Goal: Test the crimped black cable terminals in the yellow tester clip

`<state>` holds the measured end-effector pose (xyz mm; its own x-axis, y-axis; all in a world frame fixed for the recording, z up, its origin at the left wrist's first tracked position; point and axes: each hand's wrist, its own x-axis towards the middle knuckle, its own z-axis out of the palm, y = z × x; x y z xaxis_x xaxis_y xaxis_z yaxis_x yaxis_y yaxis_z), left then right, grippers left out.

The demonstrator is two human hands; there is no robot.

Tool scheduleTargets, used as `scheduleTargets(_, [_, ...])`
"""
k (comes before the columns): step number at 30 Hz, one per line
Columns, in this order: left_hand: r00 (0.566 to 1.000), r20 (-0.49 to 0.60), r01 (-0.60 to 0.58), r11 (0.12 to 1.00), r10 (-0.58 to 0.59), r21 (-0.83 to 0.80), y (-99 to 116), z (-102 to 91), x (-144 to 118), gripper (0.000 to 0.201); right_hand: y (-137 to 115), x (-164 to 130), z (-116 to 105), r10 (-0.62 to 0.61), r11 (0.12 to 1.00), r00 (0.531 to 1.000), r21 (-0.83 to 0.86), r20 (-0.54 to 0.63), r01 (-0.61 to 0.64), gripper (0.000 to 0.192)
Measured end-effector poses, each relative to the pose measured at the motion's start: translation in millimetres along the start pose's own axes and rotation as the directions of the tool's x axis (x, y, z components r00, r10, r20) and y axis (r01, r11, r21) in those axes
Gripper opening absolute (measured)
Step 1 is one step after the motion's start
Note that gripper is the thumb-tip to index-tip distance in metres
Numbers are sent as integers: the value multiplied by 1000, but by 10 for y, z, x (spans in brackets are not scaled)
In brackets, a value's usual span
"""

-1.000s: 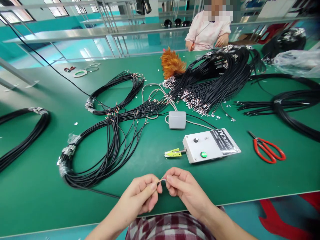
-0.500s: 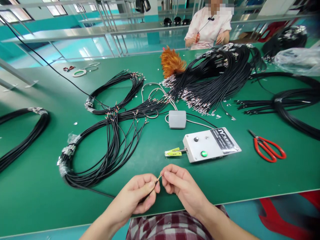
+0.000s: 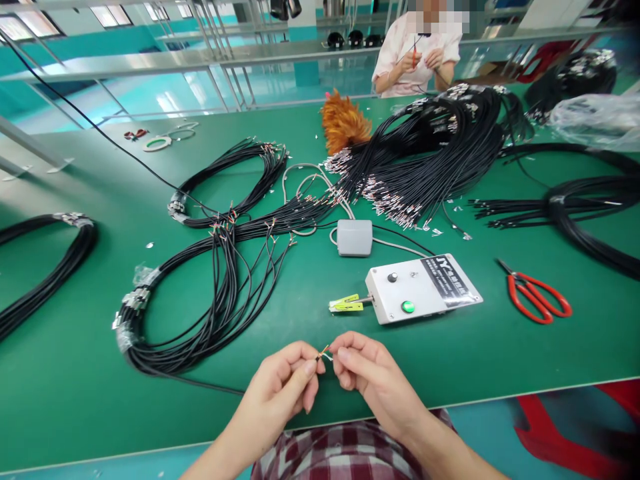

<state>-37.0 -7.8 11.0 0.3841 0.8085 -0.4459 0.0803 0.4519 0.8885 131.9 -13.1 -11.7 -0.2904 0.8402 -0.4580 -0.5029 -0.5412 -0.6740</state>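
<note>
My left hand [image 3: 283,387] is closed in a pinch around the end of a black cable. Thin coloured wires [image 3: 324,353], orange-yellow and white among them, fan out of the cable's stripped end. My right hand [image 3: 370,367] has its thumb and forefinger pressed together right at the wire tips; whether a strand is between them is hidden. The rest of the held cable [image 3: 215,386] runs left, out from behind my left hand, to a bundled coil of black cables [image 3: 195,347]. Beyond my hands lies a white control box [image 3: 405,293] with a lit green button and a yellow-green clip-like tip [image 3: 347,304].
Red-handled cutters [image 3: 537,297] lie on the right of the green table [image 3: 320,427]. A grey plastic box [image 3: 355,238] with cords, a large cable heap [image 3: 430,160] and an orange feathery duster [image 3: 345,123] are farther back. A co-worker [image 3: 417,63] sits opposite, holding a red-handled tool.
Both my hands have shifted slightly right, and the wires at the cable end now stand more spread, with a white one showing. The co-worker's hands have come up and closer together.
</note>
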Motion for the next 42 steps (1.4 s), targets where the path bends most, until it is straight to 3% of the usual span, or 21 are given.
scheduleTargets(8, [999, -32, -11, 999, 12, 36, 21, 21, -11, 40, 13, -13, -27, -115, 975, 993, -189, 36, 120, 27])
scheduleTargets(11, [999, -42, -26, 996, 30, 86, 18, 25, -15, 39, 8, -46, -3, -272, 879, 962, -403, 16, 255, 18])
scheduleTargets(14, [997, -34, -58, 990, 62, 128, 9, 33, -17, 37, -13, -71, 9, -489, 652, 870, -633, 70, 417, 5])
scheduleTargets(17, [992, -46, -105, 980, 114, 169, -5, 48, -16, 35, -39, -79, -1, -617, 398, 761, -753, 203, 524, 4])
scheduleTargets(20, [987, -69, -127, 966, 146, 226, -29, 69, -15, 33, -62, -79, -18, -725, 23, 575, -821, 380, 571, 8])
scheduleTargets(22, [986, -89, -113, 964, 138, 239, -48, 84, -19, 33, -72, -74, -24, -746, -229, 446, -820, 495, 525, 8])
scheduleTargets(23, [986, -100, -105, 966, 132, 235, -57, 92, -22, 32, -74, -69, -26, -745, -309, 404, -811, 531, 497, 8])
scheduleTargets(25, [985, -115, -99, 970, 127, 223, -75, 104, -30, 31, -68, -55, -32, -741, -382, 357, -795, 568, 471, 7])
scheduleTargets(29, [979, -143, -114, 969, 147, 219, -99, 119, -46, 29, -22, -30, -67, -725, -421, 320, -759, 610, 496, 6])
scheduleTargets(31, [974, -161, -125, 970, 160, 208, -99, 120, -48, 28, 9, -28, -95, -723, -405, 327, -756, 609, 514, 10])
scheduleTargets(33, [970, -175, -135, 973, 168, 185, -90, 117, -43, 28, 34, -32, -117, -744, -278, 393, -785, 540, 553, 11])
scheduleTargets(36, [970, -176, -140, 977, 167, 158, -73, 105, -33, 29, 48, -40, -119, -739, 169, 611, -800, 283, 576, 8])
scheduleTargets(38, [972, -170, -139, 979, 163, 147, -71, 96, -28, 28, 40, -38, -91, -630, 480, 768, -721, 115, 500, 5])
scheduleTargets(40, [975, -156, -141, 981, 161, 133, -76, 90, -27, 28, 24, -22, -43, -467, 696, 883, -603, 33, 390, 8])
scheduleTargets(42, [976, -142, -147, 981, 165, 127, -82, 86, -26, 27, 9, 6, 16, -324, 830, 946, -477, 9, 289, 14])
